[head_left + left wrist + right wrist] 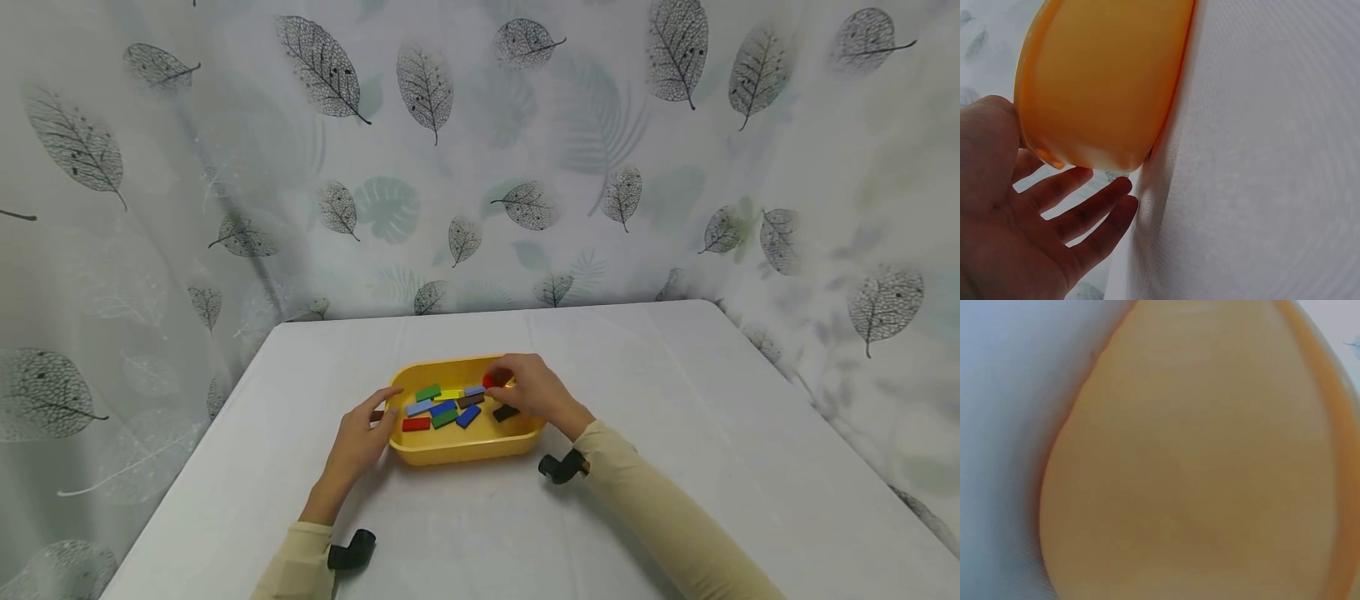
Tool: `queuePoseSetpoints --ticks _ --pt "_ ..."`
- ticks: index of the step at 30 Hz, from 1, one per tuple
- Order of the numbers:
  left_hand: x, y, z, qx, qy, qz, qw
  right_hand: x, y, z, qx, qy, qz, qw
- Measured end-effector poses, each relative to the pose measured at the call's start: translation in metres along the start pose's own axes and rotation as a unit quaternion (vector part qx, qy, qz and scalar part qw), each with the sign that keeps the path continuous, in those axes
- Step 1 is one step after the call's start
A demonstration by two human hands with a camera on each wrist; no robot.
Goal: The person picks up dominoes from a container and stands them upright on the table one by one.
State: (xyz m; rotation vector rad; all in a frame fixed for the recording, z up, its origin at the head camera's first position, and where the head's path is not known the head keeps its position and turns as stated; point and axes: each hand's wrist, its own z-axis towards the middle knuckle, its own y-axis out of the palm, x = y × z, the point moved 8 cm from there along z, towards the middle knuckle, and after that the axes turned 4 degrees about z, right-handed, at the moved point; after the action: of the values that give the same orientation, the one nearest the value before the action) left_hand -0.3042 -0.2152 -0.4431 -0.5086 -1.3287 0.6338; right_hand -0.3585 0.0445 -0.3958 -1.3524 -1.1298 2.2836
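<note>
My left hand [363, 437] is at the left end of a shallow yellow tray [457, 454], its thumb over the rim. In the left wrist view, the other fingers of the left hand [1054, 212] spread along the outside of the tray [1104, 81]. Over the tray's right part, my right hand [531, 387] pinches a small red piece [491, 381] whose full shape is hidden by the fingers. Flat rectangular blocks lie in the tray, among them green [428, 392], red [416, 424], blue [468, 417] and black [506, 412] ones. Only the tray's outer wall [1191, 450] fills the right wrist view.
The tray stands on a white-covered table [465, 525]. Behind and at both sides hangs a pale curtain [480, 158] with leaf prints. Black devices [352, 550] are strapped to both wrists.
</note>
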Motion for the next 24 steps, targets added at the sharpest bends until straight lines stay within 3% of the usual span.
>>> queuePoseSetpoints --ticks 12,24 --pt "0.001 0.000 -0.001 0.001 0.001 -0.002 1.0000 -0.007 -0.025 -0.013 0.069 -0.018 0.024 0.9972" --pt "0.001 0.001 -0.002 0.000 0.004 0.001 1.0000 -0.001 -0.039 -0.023 0.093 -0.001 0.042 0.9947"
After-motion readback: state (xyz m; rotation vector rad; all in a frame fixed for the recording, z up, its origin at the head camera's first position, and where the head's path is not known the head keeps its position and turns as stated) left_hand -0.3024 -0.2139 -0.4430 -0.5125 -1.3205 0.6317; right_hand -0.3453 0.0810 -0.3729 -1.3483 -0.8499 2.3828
